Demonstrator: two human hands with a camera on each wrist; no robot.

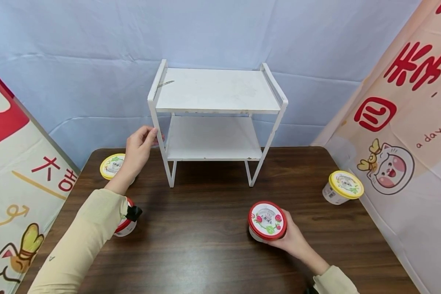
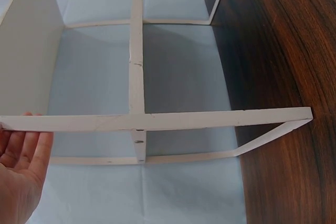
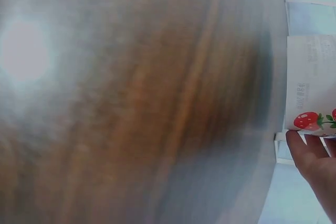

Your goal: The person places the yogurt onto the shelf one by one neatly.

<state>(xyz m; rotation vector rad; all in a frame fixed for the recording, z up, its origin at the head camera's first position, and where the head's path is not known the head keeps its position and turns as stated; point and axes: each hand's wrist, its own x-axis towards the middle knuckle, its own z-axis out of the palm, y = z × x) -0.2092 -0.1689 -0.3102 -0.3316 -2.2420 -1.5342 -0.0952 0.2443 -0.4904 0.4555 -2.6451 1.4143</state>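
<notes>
A white two-tier shelf rack (image 1: pixel 217 92) stands at the back of the table. My left hand (image 1: pixel 137 148) holds its left front post, thumb on the near side; in the left wrist view the fingers lie at the post (image 2: pixel 89 124). My right hand (image 1: pixel 292 241) grips a round tub (image 1: pixel 267 220) with a red lid and strawberry print, to the right of the table's middle. In the right wrist view the tub's white side (image 3: pixel 310 77) shows strawberries, with fingertips at its edge. Both shelf boards are bare.
Partly hidden under my left forearm is another red-lidded tub (image 1: pixel 126 228). A yellow-lidded tub (image 1: pixel 112 165) sits at the table's back left, and another yellow-lidded tub (image 1: pixel 342 187) at the right edge. Printed cloths hang along both sides, a pale blue cloth (image 1: pixel 213 32) behind.
</notes>
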